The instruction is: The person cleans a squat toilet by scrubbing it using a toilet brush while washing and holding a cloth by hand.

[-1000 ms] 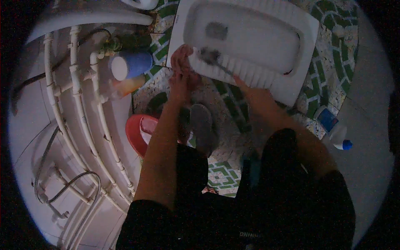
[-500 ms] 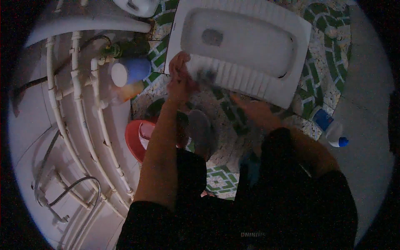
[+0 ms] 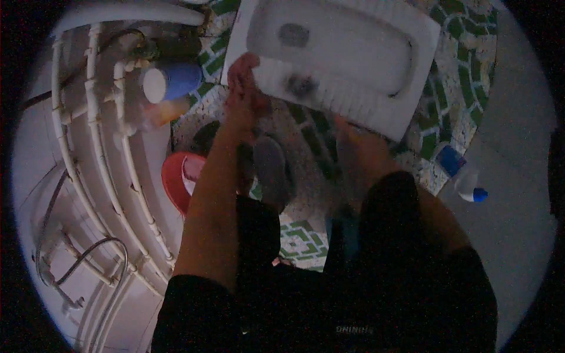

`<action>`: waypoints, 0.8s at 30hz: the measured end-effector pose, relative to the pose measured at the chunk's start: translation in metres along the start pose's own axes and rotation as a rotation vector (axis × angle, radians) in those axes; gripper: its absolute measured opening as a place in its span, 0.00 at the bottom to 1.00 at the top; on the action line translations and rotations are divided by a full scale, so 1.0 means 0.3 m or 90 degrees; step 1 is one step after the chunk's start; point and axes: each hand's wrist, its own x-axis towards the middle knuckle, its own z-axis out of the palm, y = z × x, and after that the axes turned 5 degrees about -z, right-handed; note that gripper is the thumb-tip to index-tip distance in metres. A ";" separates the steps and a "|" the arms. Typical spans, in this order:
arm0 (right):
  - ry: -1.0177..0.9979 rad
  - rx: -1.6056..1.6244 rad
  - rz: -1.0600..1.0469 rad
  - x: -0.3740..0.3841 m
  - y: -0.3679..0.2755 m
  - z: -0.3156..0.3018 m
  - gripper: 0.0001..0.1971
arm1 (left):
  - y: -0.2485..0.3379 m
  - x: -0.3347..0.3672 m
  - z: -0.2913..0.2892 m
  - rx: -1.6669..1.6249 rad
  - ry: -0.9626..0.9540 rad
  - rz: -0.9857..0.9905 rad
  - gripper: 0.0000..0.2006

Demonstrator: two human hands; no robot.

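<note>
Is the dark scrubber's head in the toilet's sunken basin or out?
Out: the blurred scrubber head shows over the ribbed strip beside the basin; whether it touches, I cannot tell.

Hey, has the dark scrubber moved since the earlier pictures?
Yes. Judged against the drain hole in the white squat toilet, the dark scrubber has shifted right: earlier it sat left of the hole's middle, now slightly right of it.

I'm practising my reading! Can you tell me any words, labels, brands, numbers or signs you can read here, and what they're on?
Dark clothing: small pale lettering near the bottom; I won't copy it out.
Clear bottle with a blue cap: its blue label is too blurred to read.
Blue tub: no writing I can make out.
</note>
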 end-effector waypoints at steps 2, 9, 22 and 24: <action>-0.106 -0.092 0.036 0.080 0.154 -0.069 0.25 | 0.065 0.065 0.000 -0.018 -0.006 0.024 0.43; 0.190 -0.352 -0.121 0.077 0.354 0.170 0.27 | 0.047 0.059 0.016 0.049 -0.008 -0.063 0.42; -0.099 -0.201 0.142 0.153 0.382 -0.010 0.26 | 0.068 0.070 0.025 0.014 -0.026 -0.051 0.39; -0.014 -0.221 0.058 0.180 0.443 0.147 0.26 | -0.022 0.036 0.055 0.026 0.006 -0.066 0.39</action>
